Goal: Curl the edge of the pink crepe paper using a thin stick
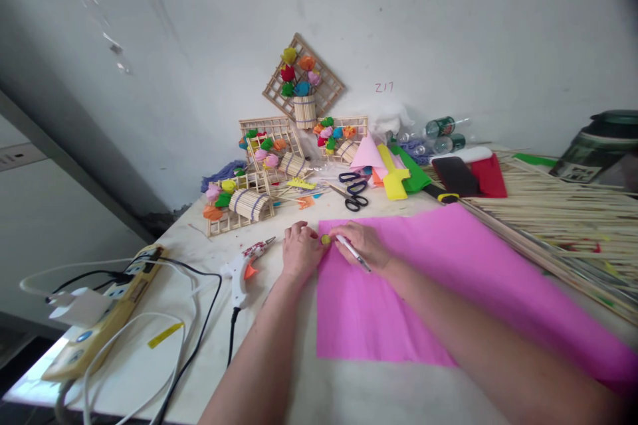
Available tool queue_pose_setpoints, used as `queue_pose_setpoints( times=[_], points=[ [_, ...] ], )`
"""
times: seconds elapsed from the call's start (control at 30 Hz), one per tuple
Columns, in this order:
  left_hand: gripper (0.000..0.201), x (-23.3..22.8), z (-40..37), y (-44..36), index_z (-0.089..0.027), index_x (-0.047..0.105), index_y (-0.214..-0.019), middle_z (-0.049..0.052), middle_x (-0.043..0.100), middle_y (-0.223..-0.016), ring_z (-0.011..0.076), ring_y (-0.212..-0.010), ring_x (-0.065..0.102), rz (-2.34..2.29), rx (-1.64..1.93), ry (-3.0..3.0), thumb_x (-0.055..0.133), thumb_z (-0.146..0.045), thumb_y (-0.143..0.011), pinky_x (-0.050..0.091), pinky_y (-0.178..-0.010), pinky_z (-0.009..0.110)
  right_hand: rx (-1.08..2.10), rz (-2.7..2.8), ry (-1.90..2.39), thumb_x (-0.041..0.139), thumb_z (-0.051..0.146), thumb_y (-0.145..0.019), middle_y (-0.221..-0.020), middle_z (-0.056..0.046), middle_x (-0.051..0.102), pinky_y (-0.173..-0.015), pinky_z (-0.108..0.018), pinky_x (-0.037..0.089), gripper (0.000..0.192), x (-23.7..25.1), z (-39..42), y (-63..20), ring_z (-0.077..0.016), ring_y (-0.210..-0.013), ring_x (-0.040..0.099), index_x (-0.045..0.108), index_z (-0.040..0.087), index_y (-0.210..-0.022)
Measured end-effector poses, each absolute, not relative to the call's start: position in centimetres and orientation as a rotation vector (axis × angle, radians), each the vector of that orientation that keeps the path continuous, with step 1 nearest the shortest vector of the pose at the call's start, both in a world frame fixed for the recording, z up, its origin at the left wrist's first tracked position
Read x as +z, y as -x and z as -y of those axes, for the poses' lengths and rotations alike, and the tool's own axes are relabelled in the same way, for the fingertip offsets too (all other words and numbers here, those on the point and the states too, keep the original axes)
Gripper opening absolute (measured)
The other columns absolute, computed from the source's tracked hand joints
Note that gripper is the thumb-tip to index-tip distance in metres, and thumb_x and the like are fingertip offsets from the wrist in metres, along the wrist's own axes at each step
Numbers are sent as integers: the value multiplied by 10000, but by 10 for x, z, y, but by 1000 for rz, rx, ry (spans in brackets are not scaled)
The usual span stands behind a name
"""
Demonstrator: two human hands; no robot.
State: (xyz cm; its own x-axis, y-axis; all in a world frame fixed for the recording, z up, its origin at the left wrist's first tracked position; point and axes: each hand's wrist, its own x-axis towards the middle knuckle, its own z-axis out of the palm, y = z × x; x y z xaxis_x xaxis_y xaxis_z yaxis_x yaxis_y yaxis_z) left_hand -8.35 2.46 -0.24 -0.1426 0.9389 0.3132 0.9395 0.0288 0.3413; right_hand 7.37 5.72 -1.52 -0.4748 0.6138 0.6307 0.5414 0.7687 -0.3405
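The right hand was closed around a white pen, its tip at a small yellow-green round piece on the top left corner of a pink paper sheet. The left hand lay curled just beside it, fingertips pressed on that piece.

Left of the hands a glue gun rested on the table, its cord running toward a power strip. Behind the hands lay black scissors, folded coloured papers, and small stick-frame crafts with paper flowers; another one leaned on the wall. A heap of thin bamboo sticks spread on the right, running under the sheet's edge.

What the round piece was stayed too small to tell. A dark container was cut off at the right edge.

The white table stood against a grey, marked wall.
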Motion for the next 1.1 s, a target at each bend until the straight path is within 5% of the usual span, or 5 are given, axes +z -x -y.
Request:
queue_pose_setpoints(
  times=[0.7,0.87,1.1],
  points=[
    [262,1,-24,86,-237,649,-904,38,513,-1143,215,-1023,432,2181,-757,2083,622,-394,-695,360,-877,304,93,2204,809,478,148,-723,-816,-8,663,-628,-269,470,249,-16,-59,-74,-163,-744,598,613,262,-898],
    [242,6,-13,80,-311,645,-950,11,478,-1223,266,-1093,376,1988,-583,2199,507,-412,-779,354,-861,384,127,2205,834,467,133,-710,-835,-25,668,-652,-246,470,255,-14,-58,-74,-162,-769,602,625,225,-888],
    [389,11,-1,69,-258,524,-1133,62,424,-1302,298,-1192,309,1923,-319,2281,362,-451,-837,259,-935,468,284,2171,917,489,176,-735,-890,-7,668,-741,-258,473,227,-10,-58,-74,-150,-832,606,620,239,-908]
  ],
)
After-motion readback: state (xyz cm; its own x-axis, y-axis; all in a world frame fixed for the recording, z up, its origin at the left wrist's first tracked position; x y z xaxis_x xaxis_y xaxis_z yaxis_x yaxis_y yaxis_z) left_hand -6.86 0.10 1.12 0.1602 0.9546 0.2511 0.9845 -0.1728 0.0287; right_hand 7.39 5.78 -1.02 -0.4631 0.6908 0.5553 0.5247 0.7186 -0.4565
